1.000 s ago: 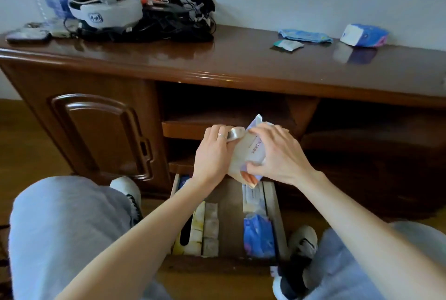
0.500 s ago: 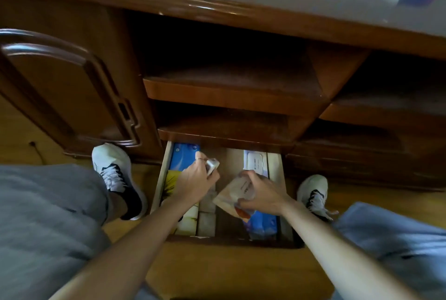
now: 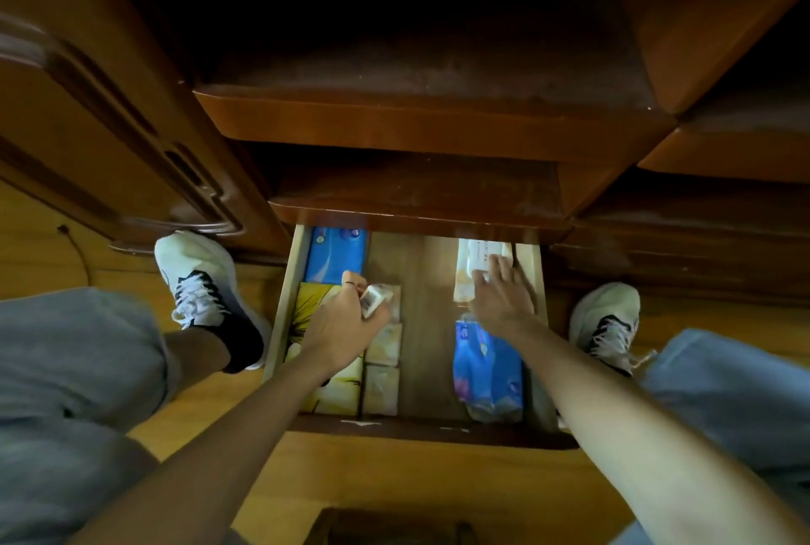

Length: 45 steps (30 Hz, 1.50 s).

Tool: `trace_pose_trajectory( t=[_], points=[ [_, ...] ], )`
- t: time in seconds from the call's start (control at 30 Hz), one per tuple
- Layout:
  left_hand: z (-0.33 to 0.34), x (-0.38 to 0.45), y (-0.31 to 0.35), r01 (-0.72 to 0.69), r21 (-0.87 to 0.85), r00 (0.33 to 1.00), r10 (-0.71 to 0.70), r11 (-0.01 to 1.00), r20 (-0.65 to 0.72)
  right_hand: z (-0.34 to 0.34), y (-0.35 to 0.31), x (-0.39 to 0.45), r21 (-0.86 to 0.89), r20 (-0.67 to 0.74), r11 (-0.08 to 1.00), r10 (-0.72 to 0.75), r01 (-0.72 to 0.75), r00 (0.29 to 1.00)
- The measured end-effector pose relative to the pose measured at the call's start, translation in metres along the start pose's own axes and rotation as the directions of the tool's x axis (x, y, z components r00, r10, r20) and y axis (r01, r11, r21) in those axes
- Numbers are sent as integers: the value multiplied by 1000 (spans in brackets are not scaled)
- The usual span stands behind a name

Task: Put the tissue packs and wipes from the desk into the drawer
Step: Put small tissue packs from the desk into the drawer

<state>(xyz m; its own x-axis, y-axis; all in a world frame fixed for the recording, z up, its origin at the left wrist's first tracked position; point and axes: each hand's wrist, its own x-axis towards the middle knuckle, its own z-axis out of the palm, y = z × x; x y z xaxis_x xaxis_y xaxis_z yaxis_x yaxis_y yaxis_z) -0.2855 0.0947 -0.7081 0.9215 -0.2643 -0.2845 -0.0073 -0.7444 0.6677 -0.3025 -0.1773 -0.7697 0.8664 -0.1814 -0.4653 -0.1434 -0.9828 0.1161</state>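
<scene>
Wooden drawer (image 3: 287, 303) is filling: right hand (image 3: 499, 297), fingers spread, is laying a wipes pack (image 3: 471, 268) far right; left hand (image 3: 346, 321) is pinching a small packet (image 3: 372, 300). Desk top unseen.

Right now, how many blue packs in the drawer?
2: one blue pack back left, another front right below the right hand. More may hide under the shelf.

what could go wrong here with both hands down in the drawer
The left hand holds a small barcoded pack over a row of small beige packs that looks full, so it may not lie flat. The right hand presses the white wipes pack at the back, under the shelf edge; if it sits proud it might catch when the drawer closes.
</scene>
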Motion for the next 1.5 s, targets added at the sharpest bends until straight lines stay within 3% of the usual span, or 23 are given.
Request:
trace_pose_trajectory(
  t=[0.17,0.27,0.37,0.47,0.6,0.73,0.8,0.87,0.93,0.97,1.03,1.1,1.2,1.3,1.37,1.5],
  points=[
    [11,3,-1,-2,83,1000,1,997,13,6,-9,-1,79,56,993,88,-93,994],
    [11,4,-3,22,85,999,-25,996,38,3,-11,-3,4,3,993,115,-115,993],
    [10,3,-3,38,80,998,-42,996,44,-6,-20,-1,-84,-131,996,-11,0,991],
    [9,-1,-2,48,90,997,-53,995,55,-12,-30,5,-120,-57,982,-156,148,986],
    [7,-3,-5,60,79,996,-65,995,63,-12,-24,10,-97,30,995,-23,25,999],
    [4,-1,-5,33,76,999,-34,997,19,-14,-18,5,-74,-24,996,-54,52,998],
    [6,3,-6,6,89,1000,-8,996,14,-16,-28,-1,-1,-138,994,-105,106,985],
    [9,4,-9,-35,134,999,31,990,27,-20,-48,-10,274,-220,948,-100,160,970],
    [13,5,-13,-77,170,996,69,982,55,-28,-73,-22,725,-32,679,-128,111,991],
    [14,5,-14,-83,142,995,74,986,68,-32,-84,-29,854,79,519,-210,42,975],
    [13,4,-15,-62,65,995,57,996,76,-34,-99,-38,931,145,364,-327,-17,934],
    [12,5,-17,-65,60,997,62,996,49,-31,-105,-40,957,107,290,-304,-15,947],
    [7,5,-20,-101,133,994,105,986,-20,-28,-100,-32,965,45,262,-138,-7,989],
    [-2,2,-32,-86,252,992,107,964,-70,-28,-87,-22,930,-22,368,11,16,1000],
    [-8,-1,-44,-46,337,994,77,940,-81,-26,-81,-12,897,-23,442,37,5,999],
    [-12,-12,-62,-34,396,998,49,918,-29,-20,-92,7,912,-10,410,3,8,1000]
  ],
)
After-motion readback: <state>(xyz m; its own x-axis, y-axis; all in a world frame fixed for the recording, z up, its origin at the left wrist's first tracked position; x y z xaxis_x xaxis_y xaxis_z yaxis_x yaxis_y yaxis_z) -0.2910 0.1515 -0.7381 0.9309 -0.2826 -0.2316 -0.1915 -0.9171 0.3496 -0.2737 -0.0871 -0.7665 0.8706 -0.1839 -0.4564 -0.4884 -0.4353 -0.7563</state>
